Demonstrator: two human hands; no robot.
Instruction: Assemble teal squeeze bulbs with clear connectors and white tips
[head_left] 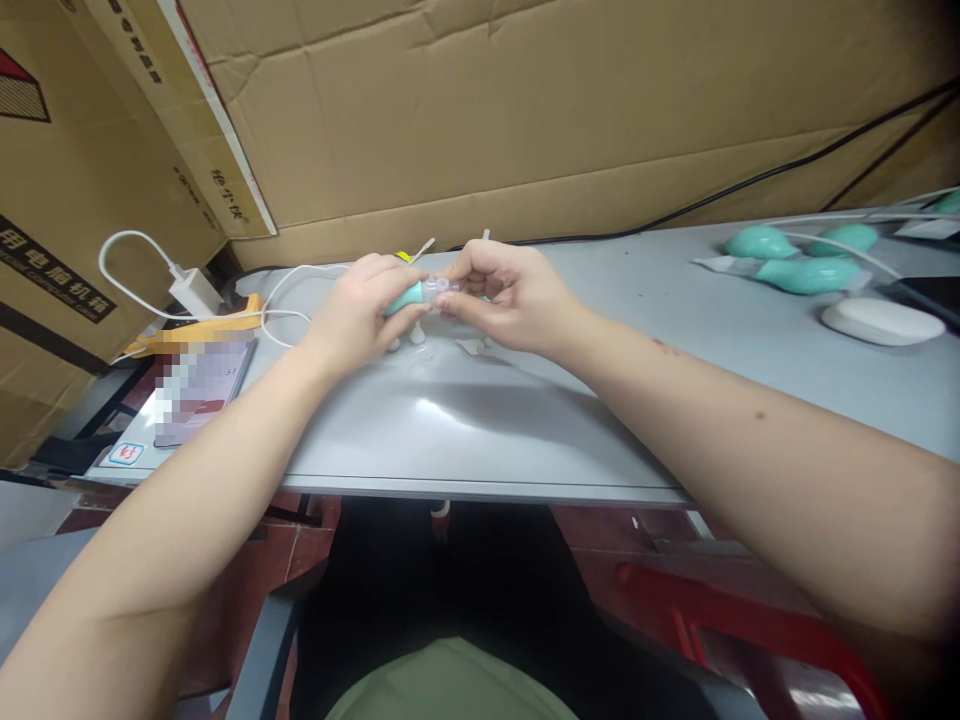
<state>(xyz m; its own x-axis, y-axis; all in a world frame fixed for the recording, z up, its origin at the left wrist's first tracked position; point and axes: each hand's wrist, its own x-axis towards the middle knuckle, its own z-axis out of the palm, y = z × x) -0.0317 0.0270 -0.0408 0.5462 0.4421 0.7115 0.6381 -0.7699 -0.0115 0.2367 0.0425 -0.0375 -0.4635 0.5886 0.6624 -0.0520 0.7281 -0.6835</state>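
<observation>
In the head view, my left hand (358,312) is closed around a teal squeeze bulb (407,298), with most of it hidden in the palm. My right hand (508,292) pinches a clear plastic nozzle (442,288) between thumb and forefinger. The nozzle meets the bulb's end; whether it is seated cannot be made out. Below the hands, a small whitish translucent piece (417,333) stands on the grey table (480,440). Another pale piece (471,346) lies under my right hand.
Several teal bulbs (810,275) and a white oval case (882,321) are at the right. A white charger (196,292) with a looping cable sits on an orange power strip (232,325) at the left, behind a flat box (206,390). Cardboard (525,120) walls the back.
</observation>
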